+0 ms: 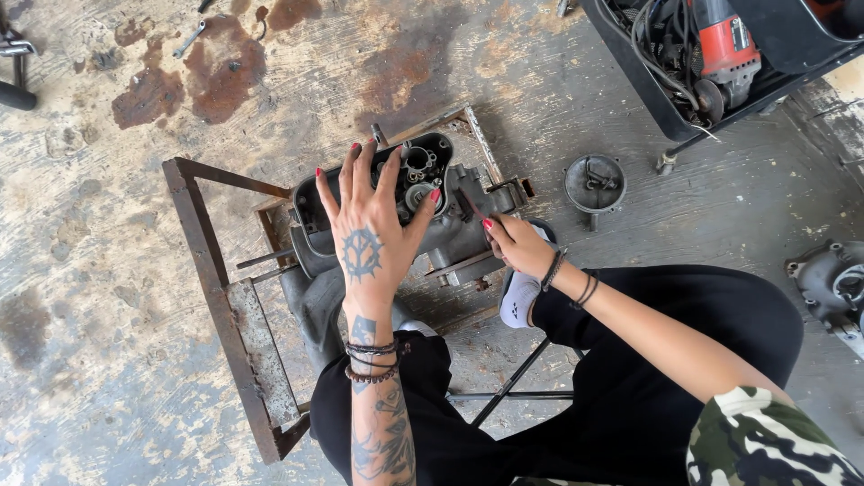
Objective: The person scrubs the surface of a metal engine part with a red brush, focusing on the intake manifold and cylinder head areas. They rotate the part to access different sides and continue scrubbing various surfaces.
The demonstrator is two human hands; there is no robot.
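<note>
A grey engine case [447, 236] with an open black cavity rests on a rusty metal frame stand [209, 270] on the floor. My left hand [367, 225] lies spread over the open top of the case, fingers apart, pressing on it. My right hand [515, 245] is closed on the case's right side, near a bracket; whether it holds a small tool there is unclear. My legs in black trousers sit behind the stand.
A round grey engine cover [594, 184] lies on the stained concrete to the right. A black crate [648, 67] with a red power tool [727, 49] and cables stands at the top right. Another grey casing [832, 288] lies at the right edge. Wrenches [191, 38] lie top left.
</note>
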